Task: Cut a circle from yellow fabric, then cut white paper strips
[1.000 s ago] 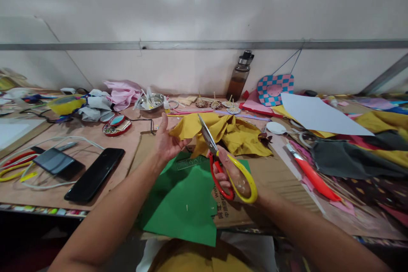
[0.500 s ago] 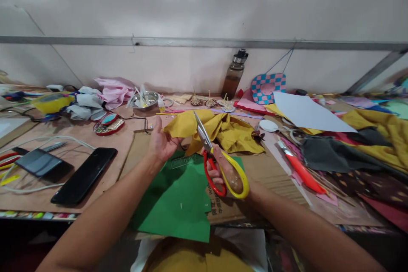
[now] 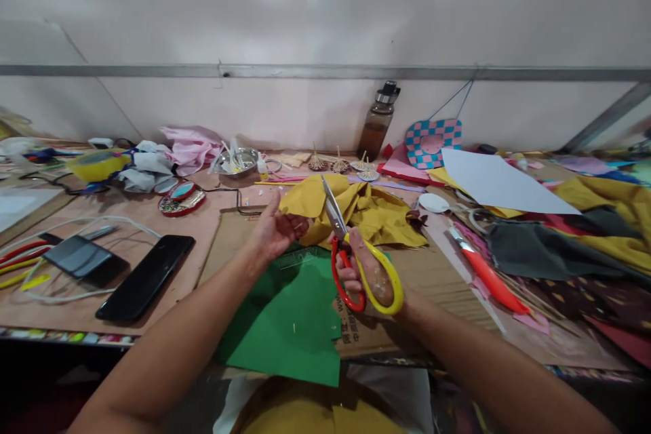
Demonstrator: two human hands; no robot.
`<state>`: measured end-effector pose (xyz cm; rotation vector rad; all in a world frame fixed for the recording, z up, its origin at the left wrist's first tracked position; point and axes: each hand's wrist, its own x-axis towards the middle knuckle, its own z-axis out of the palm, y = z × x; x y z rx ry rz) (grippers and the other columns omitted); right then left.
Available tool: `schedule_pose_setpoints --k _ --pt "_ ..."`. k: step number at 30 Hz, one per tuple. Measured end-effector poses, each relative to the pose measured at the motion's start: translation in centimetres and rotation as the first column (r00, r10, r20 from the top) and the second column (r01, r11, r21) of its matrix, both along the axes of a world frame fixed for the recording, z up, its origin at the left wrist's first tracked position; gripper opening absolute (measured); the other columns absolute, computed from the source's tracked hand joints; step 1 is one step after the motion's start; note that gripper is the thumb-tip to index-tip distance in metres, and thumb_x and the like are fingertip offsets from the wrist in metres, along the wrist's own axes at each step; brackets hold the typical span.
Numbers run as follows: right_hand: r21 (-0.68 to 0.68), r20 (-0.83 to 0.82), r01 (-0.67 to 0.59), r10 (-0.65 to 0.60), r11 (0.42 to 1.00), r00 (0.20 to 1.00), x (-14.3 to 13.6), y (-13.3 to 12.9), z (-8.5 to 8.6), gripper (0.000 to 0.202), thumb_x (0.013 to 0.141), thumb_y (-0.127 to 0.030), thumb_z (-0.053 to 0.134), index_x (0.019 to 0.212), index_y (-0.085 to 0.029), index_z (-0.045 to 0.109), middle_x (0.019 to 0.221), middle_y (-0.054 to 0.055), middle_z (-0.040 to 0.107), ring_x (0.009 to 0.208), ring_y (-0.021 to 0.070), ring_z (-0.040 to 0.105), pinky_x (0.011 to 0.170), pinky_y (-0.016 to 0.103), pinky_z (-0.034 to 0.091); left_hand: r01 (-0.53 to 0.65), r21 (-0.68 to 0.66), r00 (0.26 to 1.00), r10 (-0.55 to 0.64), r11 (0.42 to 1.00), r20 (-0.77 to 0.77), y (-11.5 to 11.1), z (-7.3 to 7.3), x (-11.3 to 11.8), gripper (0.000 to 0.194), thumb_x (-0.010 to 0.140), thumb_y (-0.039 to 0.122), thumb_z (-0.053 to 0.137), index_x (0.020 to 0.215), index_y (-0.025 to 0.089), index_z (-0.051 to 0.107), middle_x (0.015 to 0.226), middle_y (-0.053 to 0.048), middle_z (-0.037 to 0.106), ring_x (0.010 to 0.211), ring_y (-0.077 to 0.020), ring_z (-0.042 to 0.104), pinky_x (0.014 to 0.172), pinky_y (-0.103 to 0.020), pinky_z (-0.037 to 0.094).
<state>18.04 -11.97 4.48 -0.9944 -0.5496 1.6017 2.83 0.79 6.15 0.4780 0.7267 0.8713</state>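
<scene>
My right hand (image 3: 363, 268) is wrapped round the red and yellow handles of the scissors (image 3: 333, 210), whose blades point up and away over a crumpled yellow cloth (image 3: 373, 210). At the cloth's left edge is my left hand (image 3: 279, 229), palm up with its fingers spread and thumb raised; it grips nothing. Below both hands a green sheet (image 3: 285, 319) lies on a piece of brown cardboard (image 3: 427, 278). A small clear ruler-like piece (image 3: 298, 258) rests at the top of the green sheet.
Two black phones (image 3: 145, 278) and a white cable are at left. Behind are a metal bowl (image 3: 244, 161) and a bottle (image 3: 379, 121) against the wall. At right lie white paper (image 3: 501, 180), a red-handled cutter (image 3: 488, 271) and dark cloth (image 3: 534, 247).
My left hand has moved slightly right, and its fingers have come off the yellow cloth's left part. The whole view has shifted a little. The scissors stay in my right hand.
</scene>
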Motion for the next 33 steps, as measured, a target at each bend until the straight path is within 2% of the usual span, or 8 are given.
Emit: schedule_pose_setpoints --k 4,8,14,17,22,26,29,33 --pt "-0.017 0.021 -0.044 0.045 0.999 0.999 -0.1 -0.1 -0.3 0.066 0.063 -0.078 0.078 0.09 -0.023 0.055 0.061 -0.008 0.046 0.043 0.0027 0.032 0.036 0.011 0.022 -0.193 0.083 0.971 0.179 0.978 0.155 -0.5 0.1 0.3 0.036 0.095 0.037 0.065 0.126 0.019 0.064 0.094 -0.007 0.079 0.08 -0.0188 0.077 0.078 -0.032 0.063" --pt "0.016 0.077 -0.079 0.077 0.997 0.994 -0.2 -0.3 -0.5 0.067 0.064 -0.079 0.076 0.095 -0.024 0.056 0.062 -0.009 0.046 0.042 0.0029 0.032 0.035 0.011 0.02 -0.193 0.084 0.963 0.172 0.978 0.206 -1.1 0.0 0.6 0.042 0.091 0.03 0.07 0.132 0.021 0.061 0.105 -0.008 0.079 0.085 -0.0194 0.077 0.084 -0.034 0.063" --pt "0.056 0.186 -0.14 0.128 0.989 0.974 -0.6 -0.4 -0.2 0.072 0.062 -0.085 0.072 0.095 -0.023 0.054 0.061 -0.01 0.043 0.042 0.0028 0.029 0.034 0.012 0.02 -0.274 0.109 0.948 0.25 0.956 0.197 -1.7 0.5 1.1 0.034 0.091 0.006 0.062 0.123 0.018 0.066 0.096 -0.004 0.08 0.082 -0.0163 0.076 0.077 -0.027 0.062" --pt "0.081 0.217 -0.162 0.141 0.984 0.966 -0.7 -0.5 -0.3 0.07 0.066 -0.085 0.068 0.097 -0.024 0.054 0.063 -0.01 0.043 0.042 0.0029 0.028 0.035 0.012 0.021 -0.322 0.076 0.938 0.308 0.944 0.158 -1.6 0.7 1.2 0.034 0.088 -0.002 0.059 0.115 0.017 0.068 0.085 -0.002 0.079 0.075 -0.0141 0.075 0.077 -0.027 0.062" --pt "0.108 0.21 -0.185 0.159 0.977 0.965 -0.5 -0.6 -1.1 0.062 0.075 -0.08 0.066 0.1 -0.024 0.055 0.068 -0.008 0.044 0.045 0.0038 0.031 0.037 0.013 0.021 -0.306 0.024 0.948 0.302 0.952 0.102 -1.3 0.5 1.2 0.036 0.084 -0.007 0.054 0.109 0.014 0.069 0.074 -0.001 0.076 0.068 -0.0138 0.074 0.084 -0.032 0.063" --pt "0.139 0.223 -0.197 0.163 0.971 0.961 -0.4 -0.5 -1.6 0.056 0.081 -0.076 0.064 0.103 -0.024 0.055 0.071 -0.007 0.045 0.047 0.0044 0.032 0.038 0.013 0.022 -0.309 -0.01 0.95 0.309 0.951 0.035 -1.4 0.6 1.6 0.047 0.075 -0.012 0.048 0.108 0.014 0.069 0.068 0.0 0.073 0.061 -0.0133 0.07 0.08 -0.03 0.063" --pt "0.124 0.241 -0.192 0.158 0.974 0.958 -0.5 -0.5 -1.6 0.054 0.082 -0.074 0.063 0.101 -0.025 0.055 0.071 -0.007 0.046 0.046 0.0042 0.032 0.037 0.013 0.023 -0.302 -0.007 0.952 0.302 0.953 0.056 -1.6 1.1 1.7 0.054 0.071 -0.012 0.044 0.109 0.017 0.069 0.072 0.001 0.073 0.063 -0.0133 0.071 0.078 -0.027 0.062" --pt "0.106 0.236 -0.209 0.18 0.972 0.955 -0.5 -0.7 -1.4 0.056 0.078 -0.076 0.066 0.095 -0.024 0.054 0.07 -0.008 0.046 0.046 0.0034 0.033 0.037 0.011 0.023 -0.215 0.053 0.966 0.204 0.975 0.158 -1.9 1.7 1.3 0.04 0.077 -0.005 0.047 0.101 0.017 0.069 0.085 -0.003 0.076 0.069 -0.0124 0.072 0.078 -0.025 0.061"
